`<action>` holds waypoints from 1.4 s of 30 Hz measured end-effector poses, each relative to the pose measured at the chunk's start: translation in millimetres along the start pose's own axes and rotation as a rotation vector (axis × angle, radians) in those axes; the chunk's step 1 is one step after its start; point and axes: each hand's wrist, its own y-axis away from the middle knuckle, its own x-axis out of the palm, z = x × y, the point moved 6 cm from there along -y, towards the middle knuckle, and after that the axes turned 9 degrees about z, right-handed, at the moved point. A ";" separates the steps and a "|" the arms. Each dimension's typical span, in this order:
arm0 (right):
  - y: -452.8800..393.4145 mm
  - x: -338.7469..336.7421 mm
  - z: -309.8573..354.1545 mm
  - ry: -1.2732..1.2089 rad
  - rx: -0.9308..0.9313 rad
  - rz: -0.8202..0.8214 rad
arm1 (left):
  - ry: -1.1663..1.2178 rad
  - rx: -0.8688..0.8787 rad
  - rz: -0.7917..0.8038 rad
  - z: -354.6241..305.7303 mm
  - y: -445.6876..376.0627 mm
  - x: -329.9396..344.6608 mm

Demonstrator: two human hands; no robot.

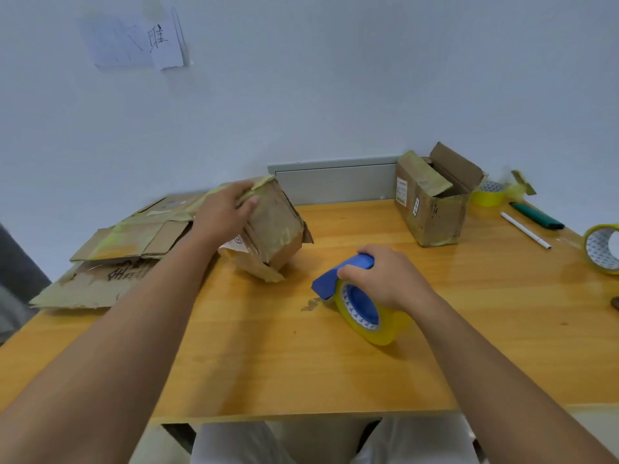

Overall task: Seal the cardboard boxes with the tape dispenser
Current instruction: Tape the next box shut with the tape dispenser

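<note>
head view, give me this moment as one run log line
left hand: grips tilted cardboard box | right hand: grips tape dispenser on table | tape not yet applied

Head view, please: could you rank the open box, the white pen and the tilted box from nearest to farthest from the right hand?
From the right hand:
1. Tilted box, to its left, gripped by the left hand.
2. Open box, behind it, near the wall.
3. White pen, far right.

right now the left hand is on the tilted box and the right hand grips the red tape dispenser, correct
Not quite: the head view shows the tape dispenser is blue, not red. The left hand is on the tilted box, and the right hand grips the dispenser.
</note>
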 end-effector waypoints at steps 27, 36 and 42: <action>-20.6 -12.8 -13.1 -0.594 -0.193 -0.620 | -0.068 0.225 -0.165 6.1 47.9 54.9; -54.4 4.7 -13.7 -0.532 -0.145 -0.619 | -0.159 0.235 -0.188 8.0 46.3 71.5; -64.5 19.2 -19.4 -0.453 -0.080 -0.595 | -0.167 0.172 -0.212 6.4 44.2 73.8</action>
